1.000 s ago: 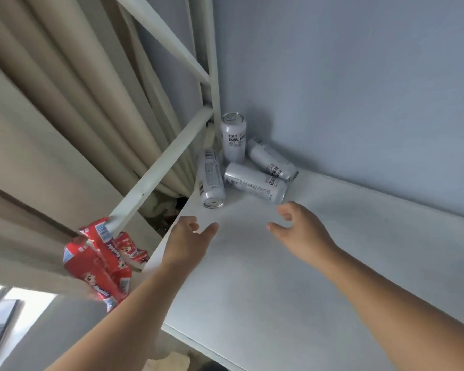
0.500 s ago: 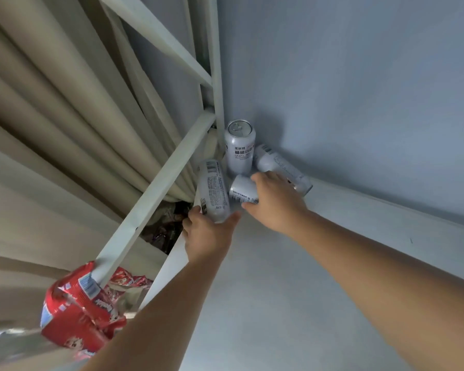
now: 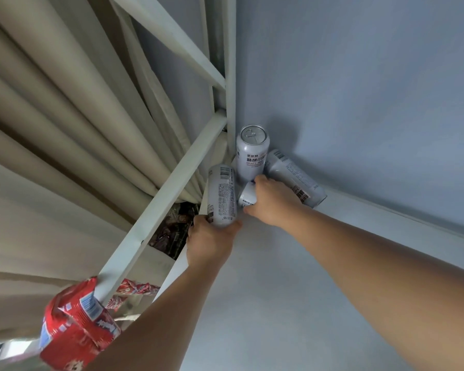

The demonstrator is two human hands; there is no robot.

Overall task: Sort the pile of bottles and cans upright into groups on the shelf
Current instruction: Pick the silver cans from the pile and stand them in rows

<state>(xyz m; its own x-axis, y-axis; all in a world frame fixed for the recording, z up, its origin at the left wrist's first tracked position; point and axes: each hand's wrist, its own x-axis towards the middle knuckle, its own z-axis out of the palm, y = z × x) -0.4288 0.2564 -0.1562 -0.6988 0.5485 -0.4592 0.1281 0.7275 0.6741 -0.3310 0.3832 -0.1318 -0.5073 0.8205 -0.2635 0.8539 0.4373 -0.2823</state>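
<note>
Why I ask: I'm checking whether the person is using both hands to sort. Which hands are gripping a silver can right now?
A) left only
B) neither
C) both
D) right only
C: the left hand grips the near end of the left silver can, and the right hand curls its fingers round the middle silver can.

Cans (image 3: 253,153) satin metal; shelf (image 3: 279,303) matt, smooth.

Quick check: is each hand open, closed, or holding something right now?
Left hand: holding the left can by its near end.
Right hand: gripping the middle can.
</note>
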